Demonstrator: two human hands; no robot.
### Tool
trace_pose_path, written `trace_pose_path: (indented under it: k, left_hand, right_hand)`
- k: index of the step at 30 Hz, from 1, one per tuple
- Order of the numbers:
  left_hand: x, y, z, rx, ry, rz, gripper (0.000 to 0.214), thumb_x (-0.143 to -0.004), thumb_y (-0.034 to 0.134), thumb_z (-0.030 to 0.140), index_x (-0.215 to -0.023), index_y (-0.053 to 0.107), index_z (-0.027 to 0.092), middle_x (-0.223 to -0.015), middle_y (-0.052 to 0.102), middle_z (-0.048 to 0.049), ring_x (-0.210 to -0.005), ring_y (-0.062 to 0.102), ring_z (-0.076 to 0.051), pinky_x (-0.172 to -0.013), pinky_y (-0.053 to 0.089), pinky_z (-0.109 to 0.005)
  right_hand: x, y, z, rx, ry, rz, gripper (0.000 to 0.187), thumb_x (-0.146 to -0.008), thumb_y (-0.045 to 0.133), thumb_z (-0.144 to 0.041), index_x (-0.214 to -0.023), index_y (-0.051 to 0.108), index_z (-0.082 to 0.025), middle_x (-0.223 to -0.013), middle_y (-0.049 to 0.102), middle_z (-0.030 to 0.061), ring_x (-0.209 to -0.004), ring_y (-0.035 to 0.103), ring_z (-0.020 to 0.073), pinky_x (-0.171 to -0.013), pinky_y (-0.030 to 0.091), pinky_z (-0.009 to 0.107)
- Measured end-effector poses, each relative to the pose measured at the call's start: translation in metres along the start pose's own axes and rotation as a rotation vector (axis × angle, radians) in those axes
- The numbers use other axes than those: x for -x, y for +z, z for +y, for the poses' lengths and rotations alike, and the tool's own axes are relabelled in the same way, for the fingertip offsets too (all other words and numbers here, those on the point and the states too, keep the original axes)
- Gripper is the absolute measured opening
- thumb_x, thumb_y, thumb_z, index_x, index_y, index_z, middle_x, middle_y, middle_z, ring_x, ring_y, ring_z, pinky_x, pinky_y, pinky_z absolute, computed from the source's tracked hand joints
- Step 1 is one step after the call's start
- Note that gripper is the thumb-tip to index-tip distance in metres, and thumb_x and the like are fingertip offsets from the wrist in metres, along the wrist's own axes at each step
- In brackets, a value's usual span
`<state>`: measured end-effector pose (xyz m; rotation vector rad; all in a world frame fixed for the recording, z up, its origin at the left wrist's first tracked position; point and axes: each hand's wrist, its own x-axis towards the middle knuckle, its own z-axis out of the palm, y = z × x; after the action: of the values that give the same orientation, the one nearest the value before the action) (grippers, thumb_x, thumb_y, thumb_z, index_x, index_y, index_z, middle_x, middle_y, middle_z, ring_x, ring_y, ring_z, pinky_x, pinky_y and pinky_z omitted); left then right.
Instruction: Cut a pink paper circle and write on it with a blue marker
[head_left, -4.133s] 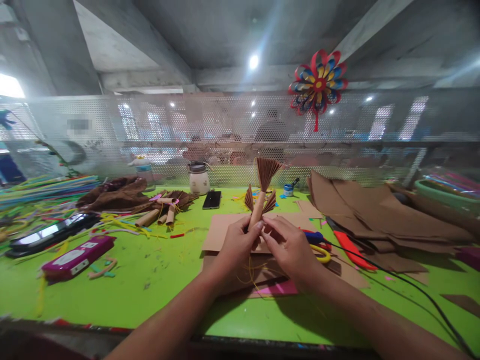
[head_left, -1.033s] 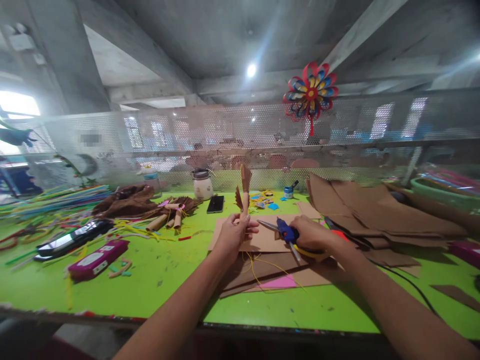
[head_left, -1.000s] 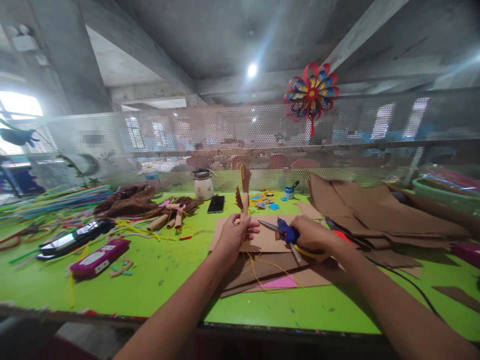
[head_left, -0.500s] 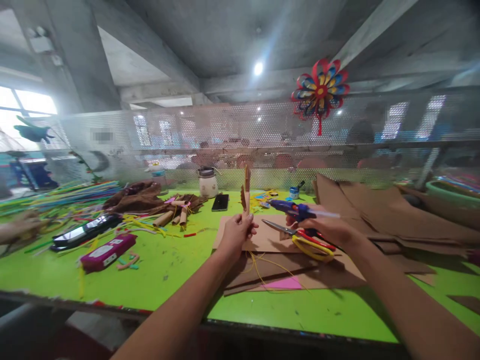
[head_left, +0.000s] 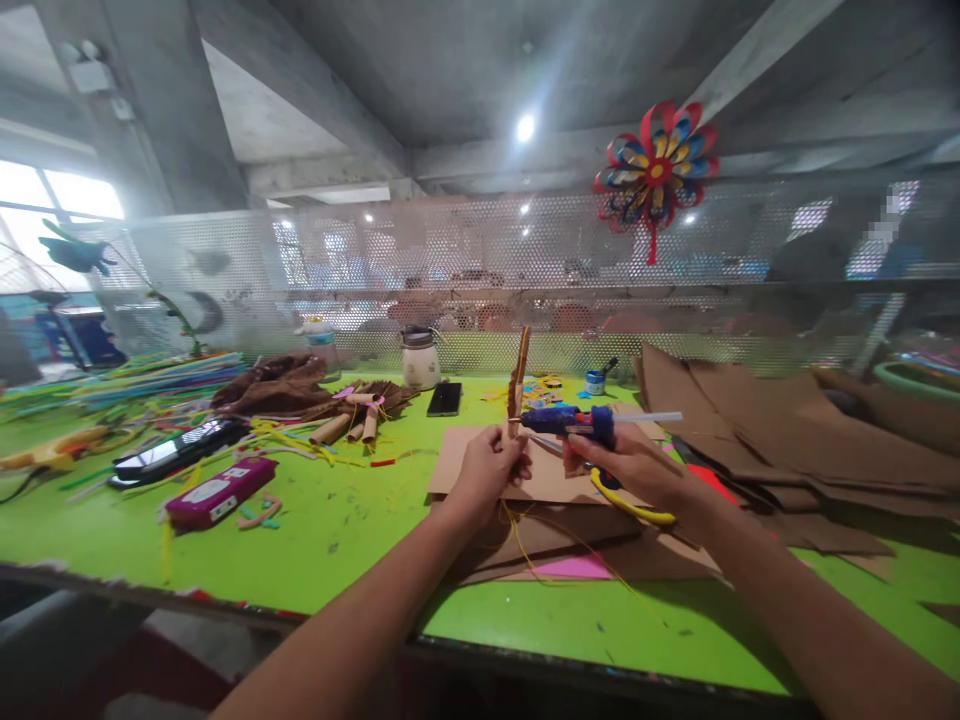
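Paper figure [head_left: 521, 365], brown with pleated parts, is held near-upright to the right of the black phone [head_left: 445, 399], top leaning slightly right. Its lower end is pinched in the left hand [head_left: 487, 470], fingers curled in and thumb pressed to it, nearer the wearer than the phone. Blue glue gun [head_left: 551, 421] is gripped by its handle in the right hand [head_left: 630, 465], fingers wrapped round, right of and a bit nearer than the phone; nozzle is pointed left at the figure, contact can't be told. A pale glue stick [head_left: 660, 416] is seen sticking out of the gun's rear.

Scissors [head_left: 637, 513] with a yellow handle are partly hidden under the right hand, right of and nearer than the phone. Cardboard sheet [head_left: 469, 462] is laid just in front of the phone, with pink paper [head_left: 574, 568] and loose yellow string [head_left: 517, 530] also placed nearer and to the right. Pale jar [head_left: 420, 362] is stood just behind the phone, slightly left. Small paint pot [head_left: 595, 382] is set to the phone's right, past the figure. Brown paper sheets [head_left: 757, 425] are piled far right of the phone. Cut paper tubes [head_left: 360, 420] are heaped left of the phone; purple box [head_left: 219, 492] is laid farther left and nearer. Red-yellow-blue flower ornament [head_left: 658, 172] is hung on the perforated screen, above and right of the phone, all items below being spread on the green table [head_left: 360, 590]
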<state>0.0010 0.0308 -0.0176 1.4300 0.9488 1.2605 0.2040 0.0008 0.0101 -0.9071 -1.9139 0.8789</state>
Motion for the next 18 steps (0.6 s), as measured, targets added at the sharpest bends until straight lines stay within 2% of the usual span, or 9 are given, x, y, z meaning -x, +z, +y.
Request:
trace_pose_path:
  k: [3, 9, 18]
  left_hand:
    - [0.0, 0.0005, -0.0002, 0.007, -0.021, -0.009, 0.019, -0.094, 0.06, 0.029, -0.083, 0.055, 0.014, -0.063, 0.06, 0.0041, -0.048, 0.056, -0.008, -0.045, 0.043, -0.019]
    - [-0.0002, -0.0004, -0.0029, 0.003, -0.053, -0.02, 0.017, -0.097, 0.058, 0.028, -0.091, 0.06, 0.013, -0.067, 0.059, 0.0049, -0.049, 0.055, -0.007, -0.045, 0.045, -0.018]
    - [-0.0017, -0.0006, -0.006, 0.004, -0.073, -0.023, 0.018, -0.096, 0.058, 0.03, -0.094, 0.061, 0.012, -0.069, 0.059, 0.0043, -0.05, 0.055, -0.007, -0.046, 0.047, -0.019]
  right_hand:
    - [0.0004, 0.0017, -0.0049, 0.068, 0.003, 0.019, 0.05, -0.09, 0.052, -0.062, -0.075, 0.064, -0.016, -0.078, 0.062, 0.0061, -0.074, 0.058, 0.0168, -0.07, 0.051, 0.032]
    - [0.0002, 0.0004, -0.0068, 0.097, 0.026, 0.028, 0.052, -0.089, 0.05, -0.064, -0.078, 0.063, -0.015, -0.077, 0.063, 0.0074, -0.072, 0.058, 0.0174, -0.068, 0.051, 0.032]
    - [0.0011, 0.0039, -0.0107, 0.108, 0.033, 0.059, 0.052, -0.086, 0.053, -0.066, -0.073, 0.063, -0.016, -0.077, 0.062, 0.0072, -0.074, 0.059, 0.0178, -0.07, 0.054, 0.033]
